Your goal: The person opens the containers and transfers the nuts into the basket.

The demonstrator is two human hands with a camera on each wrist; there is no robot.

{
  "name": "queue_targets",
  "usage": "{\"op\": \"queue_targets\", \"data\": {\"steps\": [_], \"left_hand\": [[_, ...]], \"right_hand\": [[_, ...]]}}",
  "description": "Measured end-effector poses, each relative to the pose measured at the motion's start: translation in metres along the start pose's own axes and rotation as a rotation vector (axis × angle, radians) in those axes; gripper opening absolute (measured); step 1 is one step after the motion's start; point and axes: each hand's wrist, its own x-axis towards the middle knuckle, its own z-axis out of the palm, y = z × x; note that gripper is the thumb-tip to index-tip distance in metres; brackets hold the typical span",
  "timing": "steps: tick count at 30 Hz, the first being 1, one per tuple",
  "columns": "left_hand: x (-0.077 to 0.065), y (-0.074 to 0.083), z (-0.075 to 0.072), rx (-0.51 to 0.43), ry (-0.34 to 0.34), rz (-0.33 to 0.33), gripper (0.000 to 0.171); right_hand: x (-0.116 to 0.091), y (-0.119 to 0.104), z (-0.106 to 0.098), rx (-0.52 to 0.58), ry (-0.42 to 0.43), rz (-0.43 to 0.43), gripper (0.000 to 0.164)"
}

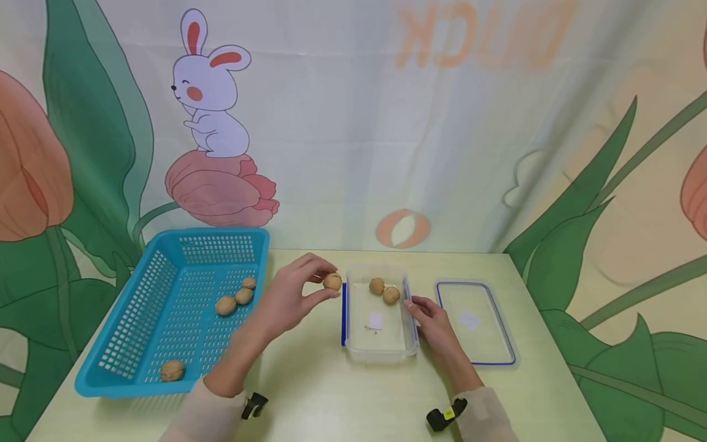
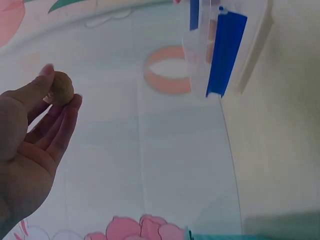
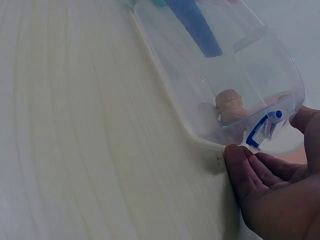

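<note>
My left hand point(image 1: 289, 293) pinches a walnut point(image 1: 332, 282) between thumb and fingertips, just left of the clear plastic container point(image 1: 381, 354). In the left wrist view the same walnut point(image 2: 61, 89) sits at the fingertips, with the container's blue side latch point(image 2: 227, 52) off to the right. Two walnuts point(image 1: 391, 295) lie side by side toward the far end inside the container, along with a small white packet point(image 1: 375, 320). My right hand point(image 1: 436, 325) grips the container's right wall, thumb at the rim and fingers outside. In the right wrist view its fingers point(image 3: 240, 167) are at the container's lower edge.
A blue plastic basket point(image 1: 182, 233) stands on the left of the table with several walnuts point(image 1: 226, 306) in it. The container's lid point(image 1: 476, 362), edged in blue, lies flat to the right. Behind the table hangs a printed curtain point(image 1: 331, 153).
</note>
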Motion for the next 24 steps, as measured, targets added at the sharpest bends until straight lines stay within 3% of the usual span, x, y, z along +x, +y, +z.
{"op": "queue_targets", "data": {"steps": [10, 24], "left_hand": [[-0.024, -0.015, -0.033, 0.089, 0.124, -0.081, 0.040], [-0.072, -0.073, -0.055, 0.099, 0.249, -0.355, 0.039]], "right_hand": [[0.000, -0.002, 0.000, 0.007, 0.011, 0.002, 0.060], [0.000, 0.002, 0.000, -0.004, -0.001, -0.002, 0.062]]}}
